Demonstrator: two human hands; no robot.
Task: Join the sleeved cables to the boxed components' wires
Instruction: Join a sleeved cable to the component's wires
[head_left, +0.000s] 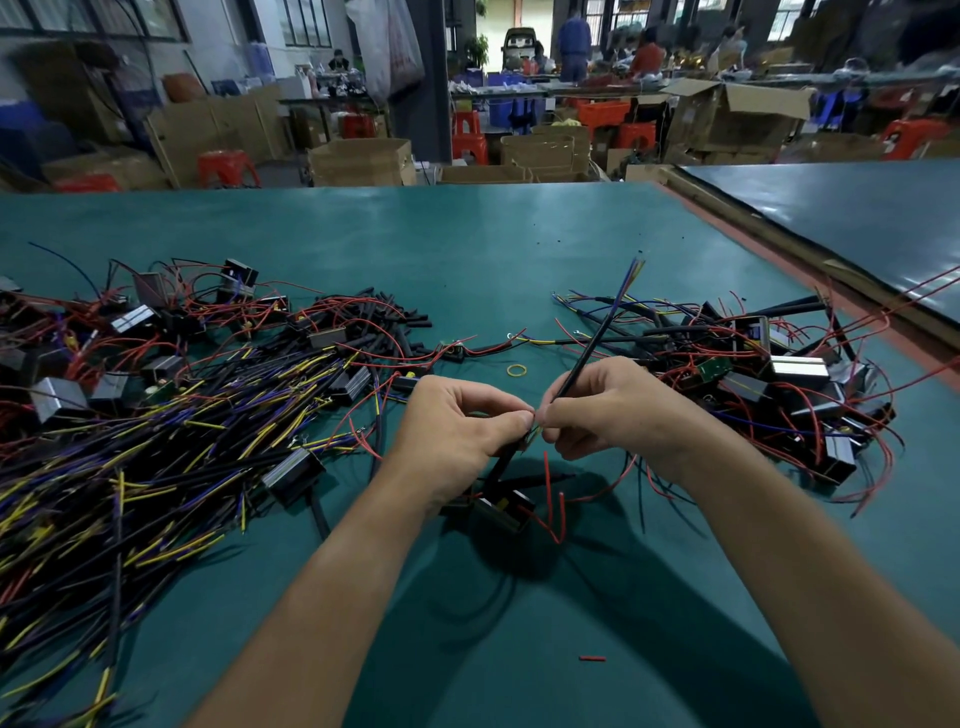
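The wire ends (535, 428) pinched between the left hand (457, 434) and right hand (610, 410) are too small to resolve. The right hand also grips a smooth black sleeved cable (597, 343), with blue and yellow cores (636, 270) fanning from its far end. The black rectangular boxed component (506, 506), trailing red wires (548, 483), is just below the left hand and partly hidden by it; contact with the green mat (493, 249) cannot be told.

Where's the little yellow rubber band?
In the head view, the yellow rubber band lies on the green table, just beyond the left hand and right hand.
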